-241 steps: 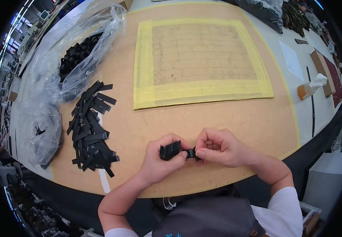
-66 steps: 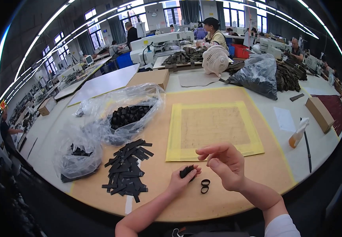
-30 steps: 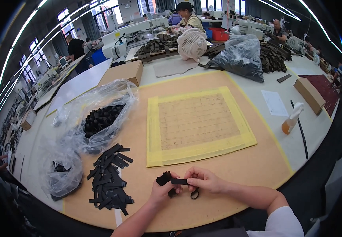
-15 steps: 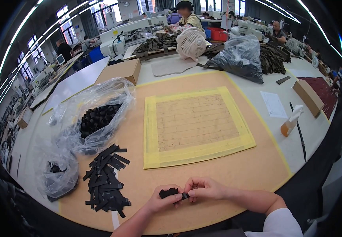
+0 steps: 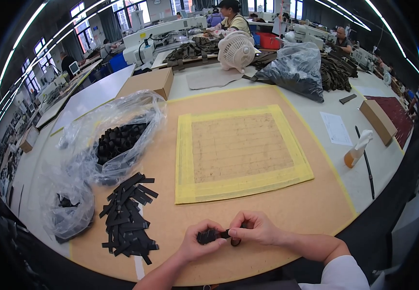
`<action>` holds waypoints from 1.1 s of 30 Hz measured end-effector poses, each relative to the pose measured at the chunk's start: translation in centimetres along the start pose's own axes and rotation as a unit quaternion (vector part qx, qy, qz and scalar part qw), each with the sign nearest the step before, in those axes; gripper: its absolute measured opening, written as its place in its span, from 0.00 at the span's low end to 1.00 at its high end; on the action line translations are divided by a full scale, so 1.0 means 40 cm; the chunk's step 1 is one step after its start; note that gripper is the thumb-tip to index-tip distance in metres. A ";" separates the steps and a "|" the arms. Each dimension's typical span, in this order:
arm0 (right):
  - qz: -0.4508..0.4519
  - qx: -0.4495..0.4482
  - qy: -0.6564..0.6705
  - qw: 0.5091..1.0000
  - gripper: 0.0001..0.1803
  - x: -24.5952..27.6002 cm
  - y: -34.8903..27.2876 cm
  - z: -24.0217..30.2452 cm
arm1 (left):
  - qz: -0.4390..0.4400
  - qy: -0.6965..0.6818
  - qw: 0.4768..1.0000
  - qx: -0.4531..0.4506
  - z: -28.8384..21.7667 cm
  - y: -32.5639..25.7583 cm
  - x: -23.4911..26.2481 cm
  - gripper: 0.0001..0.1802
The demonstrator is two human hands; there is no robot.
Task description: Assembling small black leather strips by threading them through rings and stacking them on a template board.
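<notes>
My left hand is closed around a small bunch of black fabric strips. Close beside it, my right hand pinches one black strip, bent into a loop below the fingers. Both hands are low over the tan tabletop, at its near edge. To their left lies a loose pile of flat black strips. Beyond the pile, an opened clear plastic bag holds many black looped pieces. A smaller clear bag with dark pieces inside sits at the left.
A board edged in yellow tape lies ahead of my hands. To the right are a spray bottle, a black rod, a paper sheet and a cardboard box. A white fan and a full plastic bag stand farther back.
My hands have drawn slightly apart at the fingertips. The strip in my right fingers now shows as a curved loop, and the left hand's bunch has turned.
</notes>
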State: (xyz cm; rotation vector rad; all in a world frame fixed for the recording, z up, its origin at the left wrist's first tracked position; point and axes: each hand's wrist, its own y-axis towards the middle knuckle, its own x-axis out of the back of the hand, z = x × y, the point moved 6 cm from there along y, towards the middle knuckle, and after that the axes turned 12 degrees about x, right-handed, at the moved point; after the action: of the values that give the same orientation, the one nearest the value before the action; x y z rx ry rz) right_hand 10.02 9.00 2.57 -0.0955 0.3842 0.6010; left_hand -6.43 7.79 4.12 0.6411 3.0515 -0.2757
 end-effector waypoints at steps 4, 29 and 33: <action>-0.016 0.024 0.015 0.999 0.06 0.003 0.000 0.000 | 0.000 -0.035 0.999 0.012 0.002 0.000 -0.002 0.10; 0.011 -0.006 0.109 0.994 0.14 0.027 0.020 0.021 | -0.044 -0.055 0.997 0.027 -0.003 -0.007 0.016 0.09; 0.132 0.006 0.030 0.991 0.16 0.004 0.018 0.018 | -0.045 -0.086 0.993 0.065 -0.003 -0.015 0.017 0.09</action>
State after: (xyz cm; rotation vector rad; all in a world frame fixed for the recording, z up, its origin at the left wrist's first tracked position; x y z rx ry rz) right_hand 9.97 9.82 3.18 -0.0512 0.4624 0.8575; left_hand -7.28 7.54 4.31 0.4587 2.9186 -0.5072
